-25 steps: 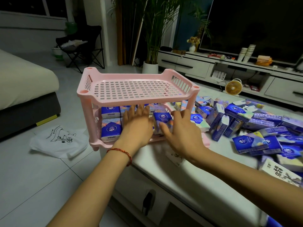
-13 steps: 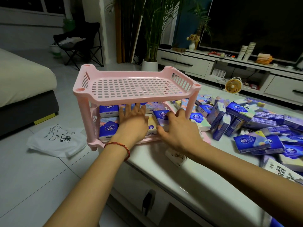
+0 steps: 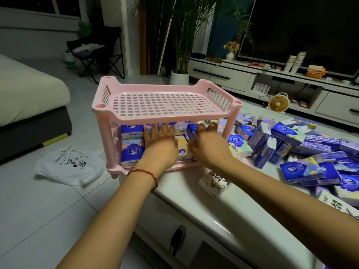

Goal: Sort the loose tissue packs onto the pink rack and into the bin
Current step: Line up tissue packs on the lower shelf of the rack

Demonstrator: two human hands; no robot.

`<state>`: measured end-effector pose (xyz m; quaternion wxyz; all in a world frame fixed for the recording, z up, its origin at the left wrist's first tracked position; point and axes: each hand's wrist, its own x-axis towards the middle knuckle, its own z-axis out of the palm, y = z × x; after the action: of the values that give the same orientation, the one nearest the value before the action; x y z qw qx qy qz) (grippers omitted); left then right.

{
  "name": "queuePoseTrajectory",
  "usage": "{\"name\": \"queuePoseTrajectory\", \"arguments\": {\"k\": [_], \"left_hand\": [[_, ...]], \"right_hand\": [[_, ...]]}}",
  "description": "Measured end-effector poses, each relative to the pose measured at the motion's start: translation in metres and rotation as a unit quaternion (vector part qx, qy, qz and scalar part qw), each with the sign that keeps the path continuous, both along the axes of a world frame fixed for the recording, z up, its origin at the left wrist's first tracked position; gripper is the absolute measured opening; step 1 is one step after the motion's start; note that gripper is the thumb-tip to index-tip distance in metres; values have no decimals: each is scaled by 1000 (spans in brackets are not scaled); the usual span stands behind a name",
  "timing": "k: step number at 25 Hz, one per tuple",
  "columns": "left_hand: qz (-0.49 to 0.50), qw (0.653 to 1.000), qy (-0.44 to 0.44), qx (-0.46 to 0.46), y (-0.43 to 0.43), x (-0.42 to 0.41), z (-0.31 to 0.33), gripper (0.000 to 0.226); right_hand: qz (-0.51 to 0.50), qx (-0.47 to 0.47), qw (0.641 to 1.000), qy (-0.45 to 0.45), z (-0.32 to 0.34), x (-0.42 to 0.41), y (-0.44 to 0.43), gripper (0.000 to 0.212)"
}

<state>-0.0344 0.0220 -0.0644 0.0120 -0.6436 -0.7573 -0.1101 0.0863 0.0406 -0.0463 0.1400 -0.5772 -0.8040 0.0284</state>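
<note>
At the glossy white table's (image 3: 194, 206) near left corner, a pink perforated two-tier plastic rack (image 3: 161, 105), with blue-and-white soft tissue packs (image 3: 132, 152) at the lower tier's left end. Left hand (image 3: 161, 146) flat on that row, fingers straight, slightly spread. Right hand (image 3: 209, 148) just beside, fingers together over a tilted blue pack (image 3: 191, 131) — pinching or only pushing, cannot tell. Seemingly lengthwise into the tier, beyond the fingertips — right hand nearer. Loose heap of packs (image 3: 291, 144) toward the right edge

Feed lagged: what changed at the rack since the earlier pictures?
Both hands slid deeper onto the lower shelf of the pink rack: left hand pressing flat on the shelved packs, right hand gripping a blue pack and pushing it in. Rack and loose pile unmoved.
</note>
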Motion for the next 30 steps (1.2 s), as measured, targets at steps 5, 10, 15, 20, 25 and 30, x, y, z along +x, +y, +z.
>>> {"name": "queuePoseTrajectory", "arguments": {"k": [5, 10, 15, 20, 25, 30], "left_hand": [[-12, 1000, 2, -4, -2, -4, -2, 53], [-16, 1000, 3, -11, -2, -4, -2, 55], [-8, 1000, -7, -10, -2, -2, 0, 56], [-5, 1000, 2, -13, -2, -1, 0, 58], [-11, 1000, 7, -7, -3, -2, -1, 58], [-17, 1000, 13, -7, -3, -3, -2, 59]], "right_hand": [[23, -37, 999, 11, 2, 3, 2, 45], [-1, -37, 998, 57, 1, 1, -13, 43], [2, -59, 997, 39, 1, -3, -10, 45], [32, -89, 995, 34, 0, -3, 11, 45], [54, -112, 992, -11, 11, -3, 27, 47], [73, -97, 992, -24, 15, -1, 29, 48]]}}
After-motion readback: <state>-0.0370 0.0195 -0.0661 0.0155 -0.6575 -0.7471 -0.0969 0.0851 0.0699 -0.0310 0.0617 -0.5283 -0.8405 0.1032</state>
